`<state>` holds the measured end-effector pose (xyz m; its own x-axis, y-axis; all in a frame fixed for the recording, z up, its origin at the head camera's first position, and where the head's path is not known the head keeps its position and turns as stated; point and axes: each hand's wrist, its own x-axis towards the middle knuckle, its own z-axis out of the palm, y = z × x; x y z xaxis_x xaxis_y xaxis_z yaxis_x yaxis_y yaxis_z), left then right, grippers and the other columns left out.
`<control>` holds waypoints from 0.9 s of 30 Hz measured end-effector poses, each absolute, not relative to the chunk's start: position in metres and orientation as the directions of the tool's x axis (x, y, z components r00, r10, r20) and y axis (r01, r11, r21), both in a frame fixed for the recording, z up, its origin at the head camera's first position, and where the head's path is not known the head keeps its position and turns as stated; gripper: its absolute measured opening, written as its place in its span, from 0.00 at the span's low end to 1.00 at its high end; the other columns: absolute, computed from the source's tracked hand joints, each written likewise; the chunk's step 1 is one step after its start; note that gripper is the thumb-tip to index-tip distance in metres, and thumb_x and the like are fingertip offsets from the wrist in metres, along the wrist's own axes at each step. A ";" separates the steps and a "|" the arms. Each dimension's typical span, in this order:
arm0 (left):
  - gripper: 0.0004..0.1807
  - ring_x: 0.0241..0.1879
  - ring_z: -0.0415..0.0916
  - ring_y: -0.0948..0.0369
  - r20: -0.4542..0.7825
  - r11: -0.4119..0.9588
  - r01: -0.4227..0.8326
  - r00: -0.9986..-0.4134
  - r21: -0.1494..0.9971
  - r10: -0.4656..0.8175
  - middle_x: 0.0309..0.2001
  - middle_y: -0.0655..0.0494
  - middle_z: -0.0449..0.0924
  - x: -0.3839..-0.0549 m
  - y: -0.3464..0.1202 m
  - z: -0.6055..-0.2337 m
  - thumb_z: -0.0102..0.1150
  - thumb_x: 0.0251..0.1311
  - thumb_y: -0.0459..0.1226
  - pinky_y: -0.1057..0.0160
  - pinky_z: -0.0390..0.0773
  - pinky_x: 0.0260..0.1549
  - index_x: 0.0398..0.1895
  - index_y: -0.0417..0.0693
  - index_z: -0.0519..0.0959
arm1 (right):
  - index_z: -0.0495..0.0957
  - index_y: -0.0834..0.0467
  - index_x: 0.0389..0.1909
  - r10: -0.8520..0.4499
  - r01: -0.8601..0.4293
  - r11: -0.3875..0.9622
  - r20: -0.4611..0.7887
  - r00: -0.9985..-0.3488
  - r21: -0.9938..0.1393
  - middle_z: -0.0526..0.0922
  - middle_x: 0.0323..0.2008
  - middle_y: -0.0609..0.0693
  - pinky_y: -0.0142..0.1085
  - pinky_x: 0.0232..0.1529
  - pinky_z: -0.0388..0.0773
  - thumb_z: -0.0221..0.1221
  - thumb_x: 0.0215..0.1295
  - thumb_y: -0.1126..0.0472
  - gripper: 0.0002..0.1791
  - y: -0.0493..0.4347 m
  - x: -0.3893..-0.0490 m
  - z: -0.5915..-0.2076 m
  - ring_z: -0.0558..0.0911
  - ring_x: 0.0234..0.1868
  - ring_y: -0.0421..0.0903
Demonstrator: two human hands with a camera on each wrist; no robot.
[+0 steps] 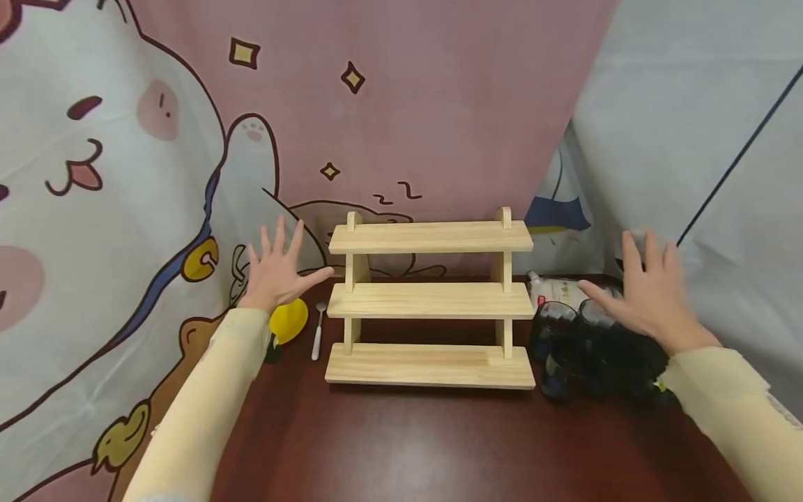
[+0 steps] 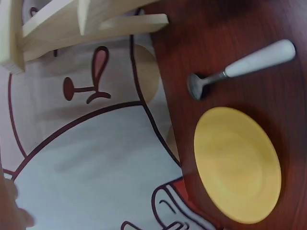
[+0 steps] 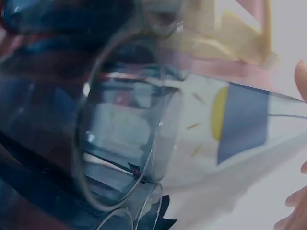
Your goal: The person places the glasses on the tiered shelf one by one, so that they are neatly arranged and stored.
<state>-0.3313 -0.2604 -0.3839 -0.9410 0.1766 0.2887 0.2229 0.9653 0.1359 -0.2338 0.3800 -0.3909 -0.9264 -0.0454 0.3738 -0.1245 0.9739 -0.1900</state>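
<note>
In the head view my left hand (image 1: 272,275) is held up with its fingers spread, left of a three-tier wooden shelf (image 1: 430,301). Below it are a yellow plate (image 2: 237,165) and a spoon (image 2: 240,69) with a white handle, lying on the table. My right hand (image 1: 655,296), also spread and holding nothing, is raised over a group of dark glass cups (image 1: 555,341) right of the shelf. The right wrist view looks close into the rims of these glass cups (image 3: 127,120), somewhat blurred. Only fingertips of each hand show at the edges of the wrist views.
A dark red-brown table (image 1: 401,446) carries everything. Behind the cups lies a white plastic pouch (image 1: 561,291) with a spout. Printed cloth (image 1: 439,104) with cartoon figures hangs at the back and left, and a pale cloth (image 1: 709,153) hangs on the right.
</note>
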 end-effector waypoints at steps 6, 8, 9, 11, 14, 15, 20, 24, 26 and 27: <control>0.60 0.81 0.30 0.31 0.263 0.914 0.235 -0.953 0.331 0.150 0.85 0.50 0.19 -0.321 -0.264 -0.391 0.48 0.61 0.78 0.22 0.40 0.71 0.87 0.66 0.34 | 0.30 0.61 0.85 0.037 -0.082 0.929 0.312 -0.949 -0.361 0.26 0.81 0.72 0.76 0.72 0.33 0.60 0.72 0.37 0.61 0.398 -0.190 -0.387 0.29 0.80 0.75; 0.60 0.81 0.34 0.32 0.244 0.901 0.224 -0.960 0.372 0.138 0.85 0.48 0.22 -0.317 -0.266 -0.396 0.48 0.62 0.78 0.22 0.45 0.71 0.87 0.67 0.35 | 0.30 0.60 0.85 0.072 -0.049 0.925 0.300 -0.951 -0.377 0.25 0.82 0.71 0.76 0.71 0.34 0.60 0.73 0.39 0.60 0.406 -0.175 -0.393 0.29 0.80 0.73; 0.59 0.81 0.37 0.31 0.230 0.895 0.216 -0.964 0.389 0.133 0.86 0.47 0.23 -0.315 -0.266 -0.399 0.47 0.62 0.78 0.22 0.48 0.70 0.87 0.67 0.34 | 0.31 0.60 0.85 0.089 -0.033 0.924 0.298 -0.950 -0.381 0.26 0.82 0.71 0.76 0.72 0.35 0.60 0.73 0.39 0.59 0.410 -0.168 -0.397 0.30 0.81 0.73; 0.59 0.80 0.43 0.30 0.200 0.884 0.199 -0.972 0.422 0.123 0.86 0.43 0.28 -0.310 -0.266 -0.406 0.46 0.63 0.77 0.22 0.53 0.68 0.87 0.67 0.33 | 0.32 0.61 0.85 0.125 -0.002 0.921 0.300 -0.946 -0.389 0.27 0.82 0.72 0.76 0.71 0.36 0.60 0.74 0.40 0.59 0.417 -0.155 -0.407 0.31 0.81 0.73; 0.58 0.79 0.48 0.31 0.167 0.854 0.181 -0.979 0.487 0.113 0.86 0.42 0.36 -0.303 -0.264 -0.419 0.47 0.64 0.76 0.23 0.56 0.68 0.87 0.67 0.34 | 0.33 0.63 0.84 0.168 0.034 0.916 0.306 -0.937 -0.399 0.29 0.81 0.74 0.77 0.71 0.38 0.60 0.74 0.41 0.58 0.427 -0.139 -0.422 0.34 0.80 0.75; 0.57 0.79 0.49 0.32 0.160 0.839 0.181 -0.980 0.512 0.114 0.86 0.43 0.38 -0.301 -0.263 -0.424 0.47 0.65 0.76 0.24 0.56 0.69 0.87 0.66 0.35 | 0.34 0.64 0.84 0.181 0.045 0.914 0.306 -0.935 -0.403 0.30 0.81 0.74 0.77 0.70 0.39 0.60 0.74 0.41 0.57 0.430 -0.135 -0.428 0.35 0.80 0.76; 0.54 0.81 0.50 0.39 0.144 0.735 0.178 -0.983 0.654 0.110 0.85 0.47 0.46 -0.294 -0.252 -0.448 0.53 0.69 0.69 0.31 0.56 0.73 0.87 0.61 0.42 | 0.34 0.66 0.84 0.218 0.081 0.905 0.293 -0.931 -0.418 0.35 0.80 0.76 0.78 0.68 0.44 0.60 0.74 0.41 0.58 0.440 -0.124 -0.448 0.41 0.78 0.78; 0.52 0.76 0.61 0.38 0.103 0.641 0.152 -0.988 0.752 0.113 0.82 0.44 0.55 -0.293 -0.238 -0.462 0.61 0.66 0.67 0.33 0.66 0.69 0.87 0.64 0.49 | 0.32 0.70 0.82 0.236 0.113 0.885 0.228 -0.945 -0.452 0.39 0.78 0.80 0.80 0.64 0.51 0.60 0.74 0.41 0.59 0.447 -0.121 -0.463 0.47 0.75 0.82; 0.52 0.73 0.66 0.40 0.078 0.591 0.140 -0.988 0.794 0.130 0.80 0.45 0.60 -0.294 -0.231 -0.467 0.65 0.64 0.66 0.35 0.70 0.67 0.85 0.67 0.53 | 0.30 0.71 0.81 0.256 0.147 0.864 0.169 -0.952 -0.482 0.41 0.77 0.82 0.79 0.61 0.55 0.60 0.74 0.40 0.61 0.451 -0.121 -0.471 0.51 0.72 0.85; 0.52 0.72 0.68 0.41 0.066 0.568 0.135 -0.988 0.812 0.139 0.79 0.46 0.62 -0.295 -0.227 -0.469 0.67 0.62 0.66 0.36 0.71 0.66 0.85 0.68 0.55 | 0.29 0.71 0.81 0.265 0.161 0.846 0.138 -0.954 -0.508 0.41 0.76 0.83 0.79 0.60 0.57 0.60 0.74 0.40 0.62 0.454 -0.120 -0.476 0.52 0.70 0.86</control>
<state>-0.2949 -0.2270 -0.4692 -0.9880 0.1395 0.0662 0.1346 0.5678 0.8121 -0.1203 0.4537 -0.4757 -0.9544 0.2648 0.1380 0.1614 0.8463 -0.5077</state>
